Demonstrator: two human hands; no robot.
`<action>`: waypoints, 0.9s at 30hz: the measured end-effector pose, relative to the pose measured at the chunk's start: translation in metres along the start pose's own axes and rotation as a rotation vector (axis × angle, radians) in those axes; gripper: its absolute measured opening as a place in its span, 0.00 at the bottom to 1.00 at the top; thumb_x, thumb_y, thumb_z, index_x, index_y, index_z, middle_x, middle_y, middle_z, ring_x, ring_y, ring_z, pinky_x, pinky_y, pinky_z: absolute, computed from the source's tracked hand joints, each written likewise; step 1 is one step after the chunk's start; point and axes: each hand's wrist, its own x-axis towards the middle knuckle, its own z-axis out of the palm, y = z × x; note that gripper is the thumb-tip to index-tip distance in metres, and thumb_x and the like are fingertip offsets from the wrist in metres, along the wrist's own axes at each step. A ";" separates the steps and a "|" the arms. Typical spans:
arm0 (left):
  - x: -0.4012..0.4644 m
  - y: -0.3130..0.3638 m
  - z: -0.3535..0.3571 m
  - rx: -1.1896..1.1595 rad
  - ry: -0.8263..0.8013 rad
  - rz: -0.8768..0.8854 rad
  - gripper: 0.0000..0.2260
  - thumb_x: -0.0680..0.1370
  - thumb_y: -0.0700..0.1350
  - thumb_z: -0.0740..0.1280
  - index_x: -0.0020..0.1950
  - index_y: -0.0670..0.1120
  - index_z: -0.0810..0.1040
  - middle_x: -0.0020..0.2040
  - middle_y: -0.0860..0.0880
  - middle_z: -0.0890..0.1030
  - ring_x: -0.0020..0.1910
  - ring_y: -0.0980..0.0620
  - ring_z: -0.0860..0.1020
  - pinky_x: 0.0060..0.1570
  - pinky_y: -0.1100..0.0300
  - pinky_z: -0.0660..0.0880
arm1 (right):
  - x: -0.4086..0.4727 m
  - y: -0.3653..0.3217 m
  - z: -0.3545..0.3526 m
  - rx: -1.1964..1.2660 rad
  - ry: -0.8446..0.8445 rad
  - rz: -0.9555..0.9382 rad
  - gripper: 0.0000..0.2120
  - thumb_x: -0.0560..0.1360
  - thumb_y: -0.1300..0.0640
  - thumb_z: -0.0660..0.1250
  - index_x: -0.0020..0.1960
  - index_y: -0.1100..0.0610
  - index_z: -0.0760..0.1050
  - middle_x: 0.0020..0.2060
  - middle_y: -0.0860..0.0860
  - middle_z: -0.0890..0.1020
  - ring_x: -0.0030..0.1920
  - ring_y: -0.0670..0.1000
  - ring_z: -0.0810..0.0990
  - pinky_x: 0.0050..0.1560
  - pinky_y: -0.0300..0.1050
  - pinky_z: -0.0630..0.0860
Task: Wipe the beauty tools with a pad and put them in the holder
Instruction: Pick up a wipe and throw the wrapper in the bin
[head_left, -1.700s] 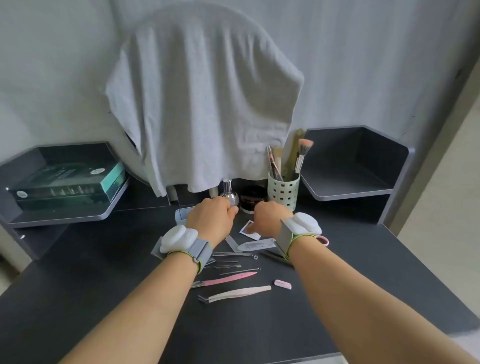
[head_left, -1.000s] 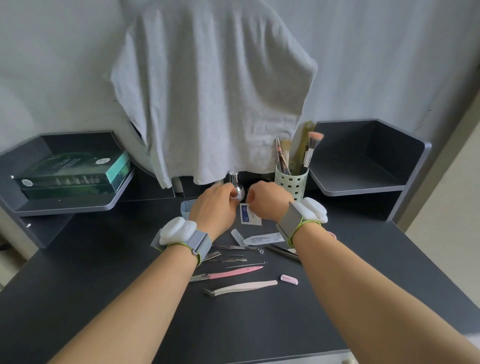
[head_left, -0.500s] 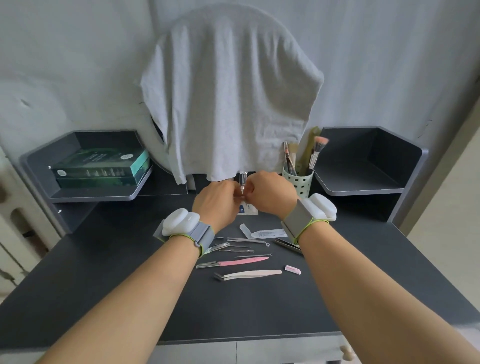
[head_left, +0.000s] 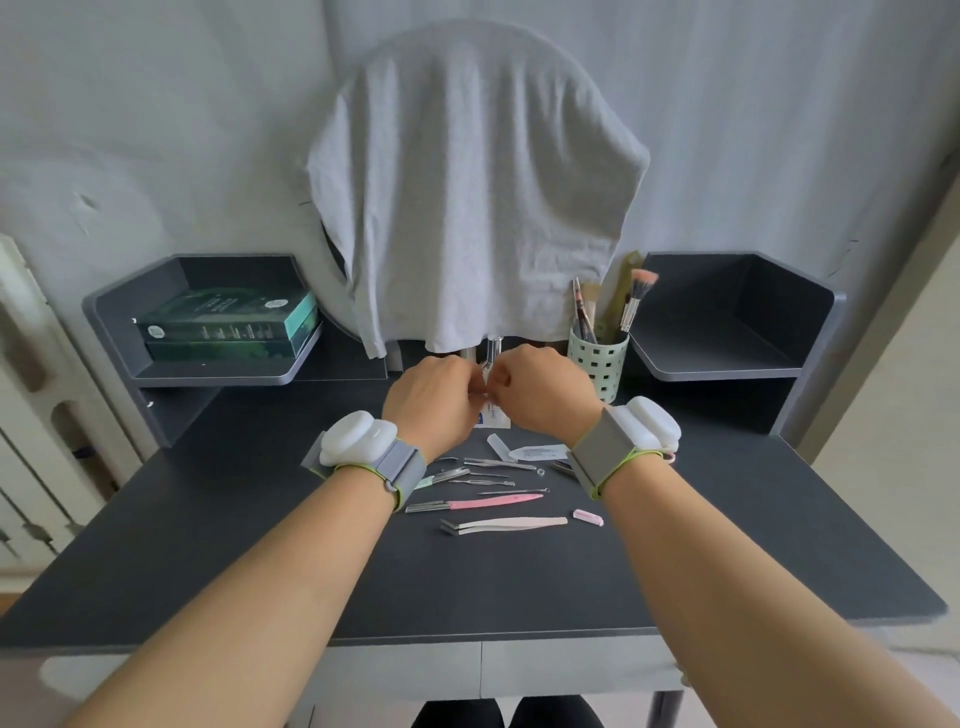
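Centrally, the left hand (head_left: 434, 400) and right hand (head_left: 545, 392) meet with curled fingers, apparently pinching a small white pad packet (head_left: 493, 415) above the matte dark desk (head_left: 727, 545). Rearward, the perforated cylindrical holder (head_left: 598, 358) contains brushes (head_left: 636, 299). Slim metal and pink tools (head_left: 488, 503) lie flat beneath the wrists.

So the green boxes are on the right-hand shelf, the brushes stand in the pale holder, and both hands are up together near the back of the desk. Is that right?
Nearly. The head view shows the green boxes on the left-hand shelf, not the right. The rest holds: brushes stand in the pale holder, and the left hand and right hand meet near the back of the desk.
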 end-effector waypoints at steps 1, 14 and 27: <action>-0.002 0.001 -0.002 0.005 0.004 0.000 0.07 0.78 0.48 0.66 0.48 0.53 0.83 0.44 0.48 0.84 0.46 0.40 0.80 0.38 0.54 0.74 | -0.001 -0.001 0.000 0.001 -0.007 -0.002 0.10 0.77 0.56 0.64 0.53 0.48 0.83 0.51 0.53 0.84 0.49 0.60 0.82 0.43 0.46 0.73; -0.023 0.018 -0.007 0.096 0.094 0.031 0.06 0.76 0.43 0.63 0.42 0.49 0.77 0.44 0.48 0.80 0.45 0.41 0.78 0.36 0.55 0.66 | -0.002 -0.002 0.013 0.086 -0.017 0.079 0.08 0.76 0.55 0.63 0.49 0.46 0.80 0.48 0.52 0.83 0.49 0.58 0.82 0.47 0.48 0.77; -0.030 0.023 -0.015 0.065 0.077 -0.029 0.08 0.76 0.44 0.64 0.46 0.51 0.83 0.43 0.49 0.83 0.38 0.44 0.73 0.35 0.57 0.65 | 0.006 0.010 0.023 0.209 0.068 0.146 0.08 0.78 0.54 0.62 0.49 0.52 0.81 0.47 0.56 0.84 0.49 0.60 0.81 0.48 0.49 0.79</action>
